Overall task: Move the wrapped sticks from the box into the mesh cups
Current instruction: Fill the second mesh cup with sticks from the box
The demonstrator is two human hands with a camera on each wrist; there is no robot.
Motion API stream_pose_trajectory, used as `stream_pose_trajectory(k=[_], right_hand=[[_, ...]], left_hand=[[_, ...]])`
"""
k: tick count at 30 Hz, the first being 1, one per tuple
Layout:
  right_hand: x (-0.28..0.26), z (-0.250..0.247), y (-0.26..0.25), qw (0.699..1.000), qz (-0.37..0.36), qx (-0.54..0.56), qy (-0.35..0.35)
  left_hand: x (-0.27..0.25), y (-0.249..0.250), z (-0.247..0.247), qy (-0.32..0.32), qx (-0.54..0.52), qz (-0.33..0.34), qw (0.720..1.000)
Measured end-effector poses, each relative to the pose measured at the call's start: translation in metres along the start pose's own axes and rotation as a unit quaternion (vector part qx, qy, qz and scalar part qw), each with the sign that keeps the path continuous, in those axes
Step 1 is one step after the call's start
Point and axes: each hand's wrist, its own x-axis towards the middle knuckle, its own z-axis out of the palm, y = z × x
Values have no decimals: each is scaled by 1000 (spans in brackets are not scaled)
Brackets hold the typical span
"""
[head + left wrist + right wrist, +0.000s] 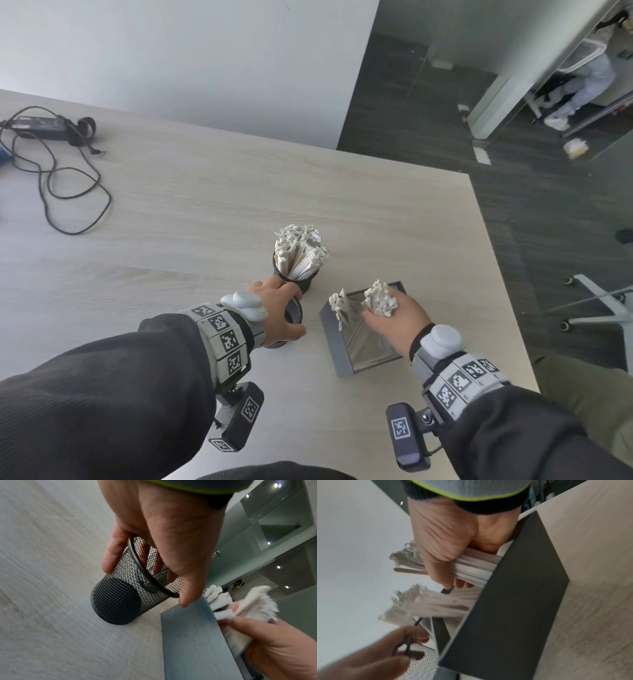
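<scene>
My left hand point(286, 310) grips the rim of an empty black mesh cup point(296, 313) and tips it toward the box; the left wrist view shows thumb and fingers around that cup point(123, 595). Just beyond it stands a second mesh cup point(301, 279), packed with white wrapped sticks point(301, 246). The grey box point(342, 363) lies to the right. My right hand point(394, 317) holds a bundle of wrapped sticks point(378, 298) just above the box; the right wrist view shows the fingers curled around the bundle point(471, 566). A smaller clump of sticks point(339, 306) leans in the box's left corner.
A black power adapter point(41, 125) with a looping cable lies at the far left of the wooden table point(171, 205). The table's right edge point(500, 274) runs close to the box. Beyond it are dark floor and a white chair base point(599, 305).
</scene>
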Motion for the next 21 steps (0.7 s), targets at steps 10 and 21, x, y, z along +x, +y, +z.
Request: stream_pose_trajectory(k=[10,21], right_hand=[[-23,-34,-47,967,-82,194,147],[-15,-24,-106,928,-164,293,162]], left_hand=[[-12,-16,-10,0,-134,19,991],[-33,-32,-18,99,-183,62,976]])
